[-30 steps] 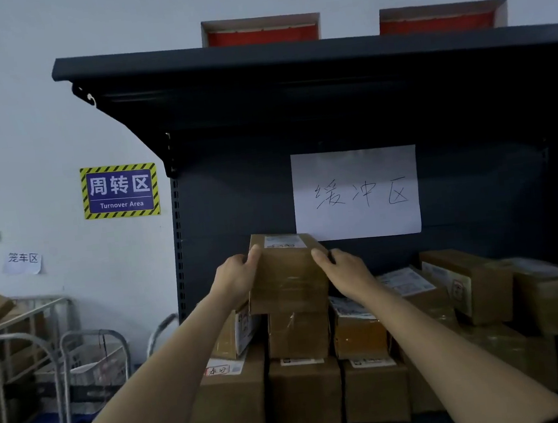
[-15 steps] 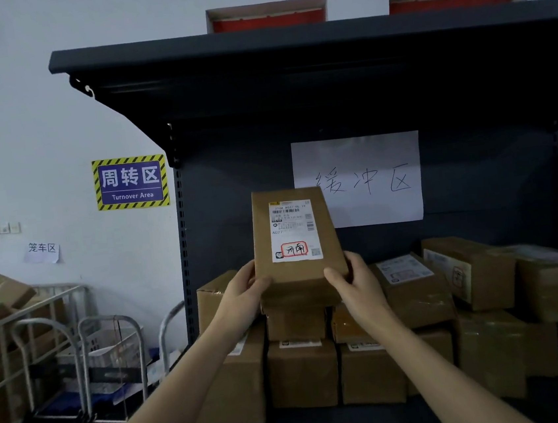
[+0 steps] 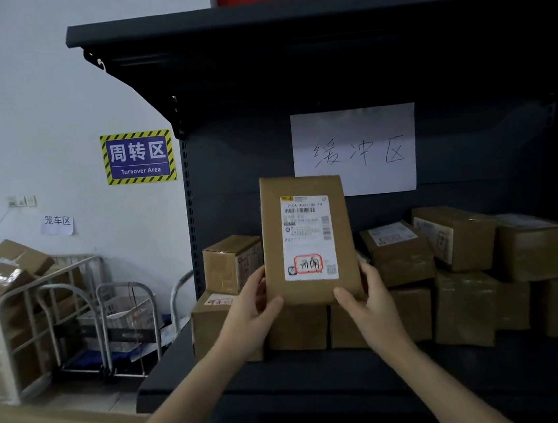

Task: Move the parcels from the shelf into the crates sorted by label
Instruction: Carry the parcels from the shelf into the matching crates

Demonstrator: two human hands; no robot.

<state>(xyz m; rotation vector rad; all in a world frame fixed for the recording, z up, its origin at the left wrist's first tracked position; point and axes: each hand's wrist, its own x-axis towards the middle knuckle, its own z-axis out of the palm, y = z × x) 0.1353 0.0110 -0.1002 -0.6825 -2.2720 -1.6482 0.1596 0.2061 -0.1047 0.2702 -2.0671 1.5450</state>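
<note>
I hold a flat brown cardboard parcel (image 3: 274, 246) upright in front of the dark shelf (image 3: 321, 368), its white shipping label (image 3: 308, 237) facing me with a red-boxed handwritten mark near the bottom. My left hand (image 3: 251, 309) grips its lower left edge, thumb on the front. My right hand (image 3: 362, 300) grips its lower right corner the same way. Several more brown parcels (image 3: 456, 237) sit stacked on the shelf behind and to both sides. No crate is clearly in view.
A white handwritten paper sign (image 3: 355, 151) hangs on the shelf's back panel. At left stand metal cage trolleys (image 3: 75, 322) with cardboard boxes (image 3: 11, 267) piled on one. A blue "Turnover Area" sign (image 3: 138, 158) is on the white wall.
I lifted the parcel off the stack and tilted it upright, so its label now faces me. It has come closer to me, and the view has shifted back from the shelf.
</note>
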